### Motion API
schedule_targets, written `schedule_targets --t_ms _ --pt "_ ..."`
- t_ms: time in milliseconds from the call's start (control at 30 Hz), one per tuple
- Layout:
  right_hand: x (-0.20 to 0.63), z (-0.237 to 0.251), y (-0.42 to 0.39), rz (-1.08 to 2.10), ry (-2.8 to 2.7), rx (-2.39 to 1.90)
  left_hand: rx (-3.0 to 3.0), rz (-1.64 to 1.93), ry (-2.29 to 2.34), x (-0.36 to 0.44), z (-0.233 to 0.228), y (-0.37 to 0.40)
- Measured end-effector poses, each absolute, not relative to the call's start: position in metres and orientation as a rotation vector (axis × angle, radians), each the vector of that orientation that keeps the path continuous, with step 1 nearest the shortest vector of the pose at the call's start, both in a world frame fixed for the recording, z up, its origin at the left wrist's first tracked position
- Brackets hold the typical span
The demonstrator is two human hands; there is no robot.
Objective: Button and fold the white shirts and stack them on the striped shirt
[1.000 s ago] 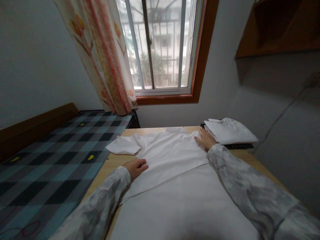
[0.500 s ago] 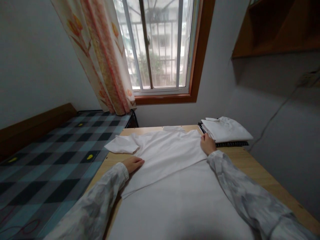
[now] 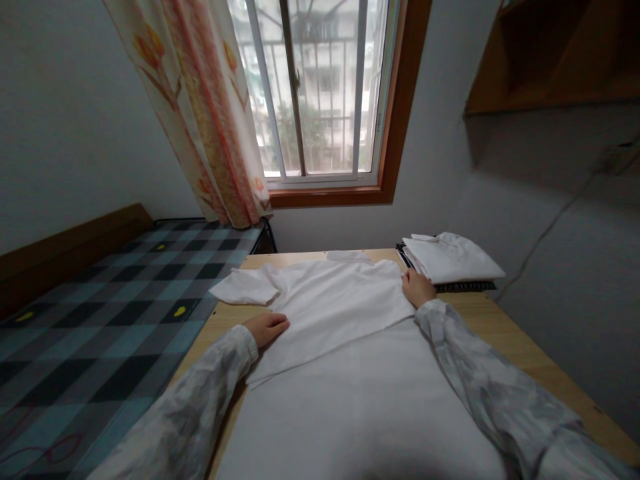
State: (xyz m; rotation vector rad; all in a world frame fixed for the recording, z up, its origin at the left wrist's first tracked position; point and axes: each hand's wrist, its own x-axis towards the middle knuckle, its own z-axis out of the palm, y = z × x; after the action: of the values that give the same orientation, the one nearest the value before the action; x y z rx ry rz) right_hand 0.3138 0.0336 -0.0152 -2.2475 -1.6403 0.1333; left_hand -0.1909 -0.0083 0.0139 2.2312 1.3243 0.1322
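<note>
A white T-shirt lies spread on a wooden table, its left sleeve sticking out to the left. My left hand rests on the shirt's left edge, fingers curled onto the cloth. My right hand sits at the shirt's right edge near the shoulder, fingers bent over the fabric. Whether either hand pinches the cloth cannot be told. A larger white cloth covers the near part of the table, under the shirt.
A pile of folded white garments lies at the table's far right on a dark ridged object. A bed with a checked cover runs along the left. Behind are a window, a flowered curtain and a wall shelf.
My right hand has drawn back from lying flat on the shirt's shoulder to its right edge, fingers now curled. The left hand has barely moved.
</note>
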Motion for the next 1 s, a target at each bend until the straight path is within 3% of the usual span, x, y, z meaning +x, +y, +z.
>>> schedule_targets --t_ms 300,667,1000 --pt "0.306 -0.007 0.026 0.152 -1.513 -2.312 2.235 0.130 1.354 -0.185 0.019 -0.012" --pt "0.315 -0.012 -0.042 0.207 -1.702 -2.319 2.247 0.095 1.399 -0.184 0.020 -0.016" --pt "0.330 -0.022 -0.041 0.225 -1.606 -2.327 2.251 0.085 1.434 -0.185 0.021 -0.017"
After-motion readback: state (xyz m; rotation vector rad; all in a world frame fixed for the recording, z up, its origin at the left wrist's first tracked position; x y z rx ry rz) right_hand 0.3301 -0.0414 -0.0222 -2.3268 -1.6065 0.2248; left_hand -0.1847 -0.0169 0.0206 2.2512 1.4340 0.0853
